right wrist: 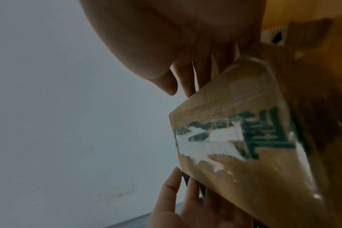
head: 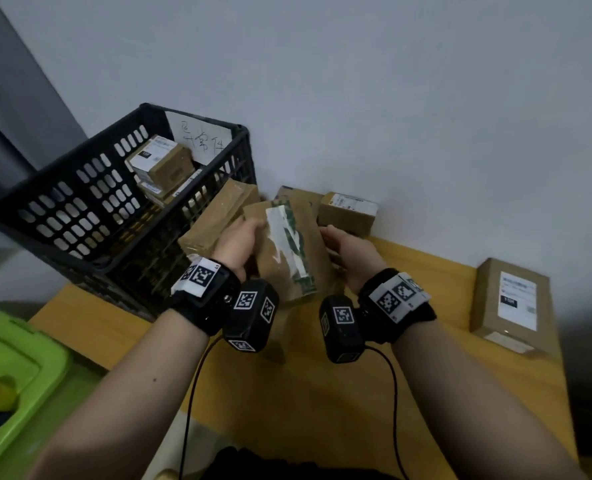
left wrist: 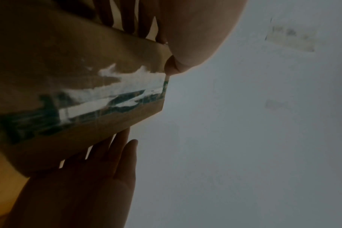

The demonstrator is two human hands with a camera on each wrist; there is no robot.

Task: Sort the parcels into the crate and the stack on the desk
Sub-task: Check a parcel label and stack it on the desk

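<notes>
Both hands hold a brown cardboard parcel (head: 287, 251) with torn white-and-green tape above the wooden desk (head: 322, 393). My left hand (head: 242, 237) grips its left edge; in the left wrist view the thumb of that hand (left wrist: 166, 50) presses the parcel (left wrist: 78, 77) at its corner, fingers behind. My right hand (head: 339, 247) clasps the right edge; the right wrist view shows its (right wrist: 182, 86) fingers behind the parcel (right wrist: 244, 138), thumb at the corner. The black crate (head: 59, 164) stands at the left and holds several parcels (head: 163, 161).
Three brown parcels (head: 218, 216) (head: 298, 195) (head: 348, 211) lie against the wall behind my hands. A long labelled parcel (head: 512, 303) lies at the desk's right side. A green bin (head: 10, 358) sits low on the left. A handwritten sheet (head: 197, 140) leans inside the crate.
</notes>
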